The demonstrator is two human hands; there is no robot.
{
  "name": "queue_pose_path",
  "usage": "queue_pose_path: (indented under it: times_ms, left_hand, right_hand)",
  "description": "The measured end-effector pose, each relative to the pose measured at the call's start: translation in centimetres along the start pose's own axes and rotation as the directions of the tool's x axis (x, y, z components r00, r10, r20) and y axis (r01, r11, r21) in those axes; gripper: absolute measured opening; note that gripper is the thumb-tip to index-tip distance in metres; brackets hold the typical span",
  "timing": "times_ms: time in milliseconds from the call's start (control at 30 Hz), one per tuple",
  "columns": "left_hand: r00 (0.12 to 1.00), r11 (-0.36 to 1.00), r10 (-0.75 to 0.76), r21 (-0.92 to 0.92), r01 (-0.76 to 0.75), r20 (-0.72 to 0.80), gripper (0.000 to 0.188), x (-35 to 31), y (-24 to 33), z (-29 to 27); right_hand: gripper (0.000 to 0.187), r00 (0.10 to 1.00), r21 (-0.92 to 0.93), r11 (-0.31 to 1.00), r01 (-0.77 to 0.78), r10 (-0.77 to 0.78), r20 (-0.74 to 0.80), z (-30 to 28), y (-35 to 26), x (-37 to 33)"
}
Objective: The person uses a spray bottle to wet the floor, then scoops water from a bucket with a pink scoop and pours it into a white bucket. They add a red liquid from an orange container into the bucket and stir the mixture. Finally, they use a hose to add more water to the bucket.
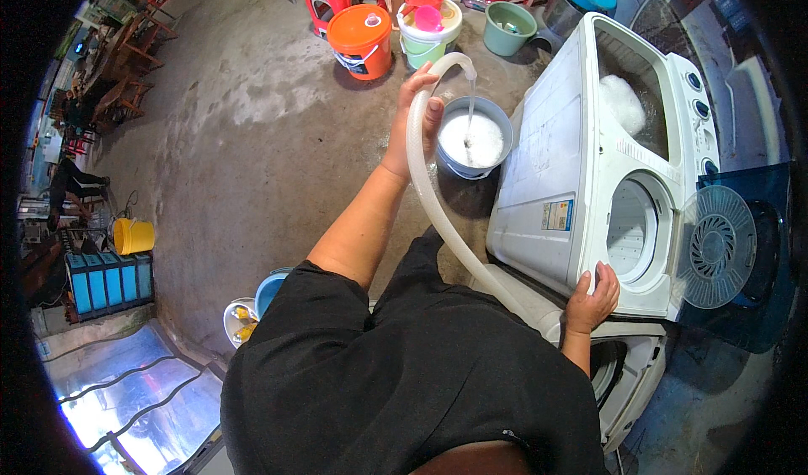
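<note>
My left hand [414, 122] is closed around a pale translucent hose [421, 176], holding its bent end up. From that end a thin stream of water [472, 105] falls into a grey-blue bucket [470, 172] with white suds [471, 138] inside. My right hand [592, 301] rests with fingers apart on the near corner of a white twin-tub washing machine [543, 151]. Beside that hand is the open round spin tub [631, 229]. Foam [623, 105] shows through the larger tub's window. The hose's lower end runs down toward the machine's near side, where my body partly hides it.
An orange lidded bucket [360, 39], a white-and-green bucket [430, 33] and a green tub [509, 29] stand beyond the grey-blue one. A second white machine [635, 374] sits by my right side. Dark blue lids [762, 256] stand open. A yellow bucket [133, 236] is far left.
</note>
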State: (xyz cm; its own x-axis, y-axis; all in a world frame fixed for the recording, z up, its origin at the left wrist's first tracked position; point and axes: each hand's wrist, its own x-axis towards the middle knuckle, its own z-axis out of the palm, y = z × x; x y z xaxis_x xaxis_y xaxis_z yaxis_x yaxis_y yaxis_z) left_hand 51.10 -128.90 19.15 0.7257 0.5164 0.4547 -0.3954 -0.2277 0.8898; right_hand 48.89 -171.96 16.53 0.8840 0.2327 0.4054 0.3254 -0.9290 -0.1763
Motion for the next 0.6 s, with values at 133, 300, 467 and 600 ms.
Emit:
queue_pose_path:
  times_ms: [133,300,467,600]
  left_hand:
    - [1.000,1.000,0.002,0.002,-0.002,0.001,0.055,-0.04,0.01,-0.04]
    - [1.000,1.000,0.013,-0.016,-0.013,0.010,0.055,0.00,0.05,-0.06]
    - [1.000,1.000,0.002,-0.022,-0.002,0.007,0.056,-0.01,0.22,0.02]
    - [1.000,1.000,0.007,-0.020,-0.007,0.005,0.056,0.01,0.28,0.08]
  right_hand:
    - [0.034,1.000,-0.001,1.000,0.001,-0.001,0.000,-0.05,-0.11,0.06]
    - [0.034,1.000,-0.003,1.000,-0.001,0.001,-0.008,0.04,-0.06,0.01]
    - [0.033,1.000,0.017,1.000,-0.004,0.004,-0.021,0.00,-0.23,0.08]
    - [0.034,1.000,0.000,1.000,-0.002,0.002,-0.014,-0.06,-0.27,0.06]
